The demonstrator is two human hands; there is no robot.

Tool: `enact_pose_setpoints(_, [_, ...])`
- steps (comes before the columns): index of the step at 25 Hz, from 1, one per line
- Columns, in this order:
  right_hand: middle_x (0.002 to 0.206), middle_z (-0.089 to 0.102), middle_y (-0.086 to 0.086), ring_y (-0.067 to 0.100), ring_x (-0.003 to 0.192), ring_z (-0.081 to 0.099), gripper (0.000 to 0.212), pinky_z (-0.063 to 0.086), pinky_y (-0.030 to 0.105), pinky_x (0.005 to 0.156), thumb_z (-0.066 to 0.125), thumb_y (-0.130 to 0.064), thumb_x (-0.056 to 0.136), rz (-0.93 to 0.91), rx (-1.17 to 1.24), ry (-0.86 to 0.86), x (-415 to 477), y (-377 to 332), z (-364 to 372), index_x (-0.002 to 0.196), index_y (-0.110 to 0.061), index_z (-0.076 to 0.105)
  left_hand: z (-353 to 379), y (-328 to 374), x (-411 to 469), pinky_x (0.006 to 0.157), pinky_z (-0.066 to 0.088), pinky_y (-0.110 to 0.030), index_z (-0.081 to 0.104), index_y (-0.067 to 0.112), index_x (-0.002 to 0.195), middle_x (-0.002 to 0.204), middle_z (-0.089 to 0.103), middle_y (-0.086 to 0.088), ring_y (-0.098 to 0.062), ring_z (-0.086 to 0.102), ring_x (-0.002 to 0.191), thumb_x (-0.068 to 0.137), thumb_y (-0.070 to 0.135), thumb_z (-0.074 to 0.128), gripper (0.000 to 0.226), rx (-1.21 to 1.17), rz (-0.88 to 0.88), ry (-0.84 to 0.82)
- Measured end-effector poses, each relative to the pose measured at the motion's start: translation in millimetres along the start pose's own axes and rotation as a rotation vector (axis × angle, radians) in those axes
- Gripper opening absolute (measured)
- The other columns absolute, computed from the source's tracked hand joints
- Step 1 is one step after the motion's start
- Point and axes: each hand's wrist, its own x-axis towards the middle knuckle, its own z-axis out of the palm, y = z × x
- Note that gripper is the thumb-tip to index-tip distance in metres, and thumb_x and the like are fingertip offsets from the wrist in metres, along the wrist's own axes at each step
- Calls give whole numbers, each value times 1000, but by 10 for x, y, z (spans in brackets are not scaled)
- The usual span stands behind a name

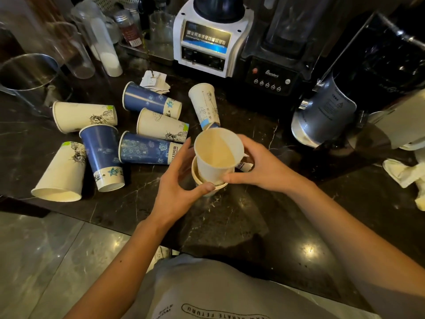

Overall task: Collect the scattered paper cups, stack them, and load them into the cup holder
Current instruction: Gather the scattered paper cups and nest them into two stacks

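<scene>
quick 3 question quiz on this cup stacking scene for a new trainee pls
1. Multiple choice: what does the right hand grip?
A. a white cup
B. a blue cup
C. a cloth

2. True or false: the loose cups to the left of the hands are already nested in one stack.

3. Short answer: which hand holds the lower cup that the white cup is going into?

Key
1. A
2. False: they lie apart on their sides.
3. The left hand
</scene>
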Motion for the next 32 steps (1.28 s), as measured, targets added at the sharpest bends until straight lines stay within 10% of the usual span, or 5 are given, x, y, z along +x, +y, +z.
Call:
enact_pose_setpoints(7, [145, 48, 1, 7, 132, 47, 76, 46, 19, 98, 61, 14, 83, 193, 78, -212, 188, -1, -214, 149, -12, 34, 21, 26, -39, 100, 40, -9, 39, 28, 147, 141, 49, 24, 7, 46, 131, 73, 37, 84, 87, 25, -33, 18])
enact_pose_setpoints(14, [128, 57, 4, 14, 112, 59, 61, 45, 15, 78, 71, -23, 88, 303, 36, 318, 1252, 271, -252, 142, -15, 43, -8, 78, -23, 97, 43, -10, 46, 37, 139, 134, 52, 30, 7, 50, 126, 69, 47, 80, 78, 100, -55, 31])
enact_pose_setpoints(23, [137, 51, 16, 34, 121, 55, 85, 49, 42, 96, 78, -49, 75, 542, -227, 285, 2373, 765, 19, 137, -5, 40, -17, 44, -12, 103, 43, -17, 45, 49, 137, 138, 53, 29, 2, 49, 131, 71, 52, 80, 75, 117, -70, 56])
enact_pose_setpoints(32, [133, 55, -6, 6, 118, 56, 88, 51, 30, 94, 85, -23, 70, 120, 172, 380, 1635, 246, -290, 142, -20, 34, -2, -28, -40, 102, 45, -18, 46, 46, 140, 138, 55, 24, -1, 51, 130, 71, 54, 80, 77, 89, -35, 68])
